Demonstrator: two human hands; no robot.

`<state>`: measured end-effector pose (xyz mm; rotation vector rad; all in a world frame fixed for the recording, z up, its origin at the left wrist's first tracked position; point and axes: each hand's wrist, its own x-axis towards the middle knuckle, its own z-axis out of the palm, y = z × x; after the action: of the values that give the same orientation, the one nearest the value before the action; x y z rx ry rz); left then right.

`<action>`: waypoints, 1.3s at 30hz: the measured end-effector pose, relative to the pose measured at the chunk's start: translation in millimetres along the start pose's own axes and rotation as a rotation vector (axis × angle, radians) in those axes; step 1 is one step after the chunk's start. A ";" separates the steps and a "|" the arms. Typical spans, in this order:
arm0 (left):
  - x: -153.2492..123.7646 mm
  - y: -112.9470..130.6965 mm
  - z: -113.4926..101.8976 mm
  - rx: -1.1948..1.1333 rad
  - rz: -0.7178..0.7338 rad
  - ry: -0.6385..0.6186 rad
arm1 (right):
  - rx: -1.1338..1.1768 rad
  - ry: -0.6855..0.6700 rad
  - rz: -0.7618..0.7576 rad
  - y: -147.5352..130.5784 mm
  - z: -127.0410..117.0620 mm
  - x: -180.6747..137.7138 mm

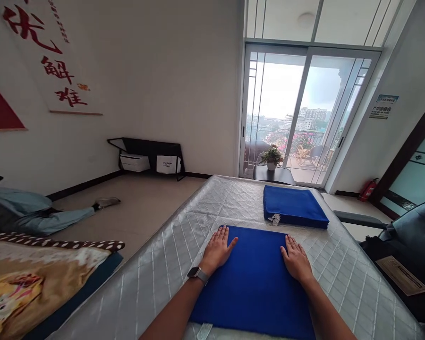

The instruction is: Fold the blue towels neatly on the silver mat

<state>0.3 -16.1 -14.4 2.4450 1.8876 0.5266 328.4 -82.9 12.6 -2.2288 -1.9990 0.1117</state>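
A blue cloth (257, 283) lies flat on a silver quilted mattress (163, 269), with a white tag poking out at its near left edge. On its far left corner my left hand (217, 248) rests palm down, fingers stretched out; a watch sits on that wrist. My right hand (296, 259) lies flat along the far right edge of the same cloth, thumb apart from the fingers. Neither hand grasps anything. Beyond them, toward the right, is a neat stack of folded blue cloths (293, 205) with white tags at its near left corner.
A patterned blanket (56, 269) covers another bed at left, where a person's legs (67, 222) show. A potted plant (272, 158) stands on a black chair beyond the mattress, before glass doors. Dark seating (418, 236) is at right; a black shelf (150, 146) stands by the wall.
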 end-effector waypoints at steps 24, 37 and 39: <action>-3.6 10.6 -16.8 -0.026 -0.031 -0.034 | -0.126 0.006 0.011 -14.0 -17.0 -11.0; -1.8 4.5 -6.2 -0.001 0.004 0.002 | -0.099 -0.008 0.018 -16.6 -0.8 -52.1; -2.5 4.6 -7.5 0.012 0.010 -0.007 | -0.081 -0.009 0.020 -17.1 -1.7 -52.6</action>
<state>2.1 -21.2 -7.0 2.4613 1.8832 0.5075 306.0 -133.5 14.8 -2.3011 -2.0219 0.0436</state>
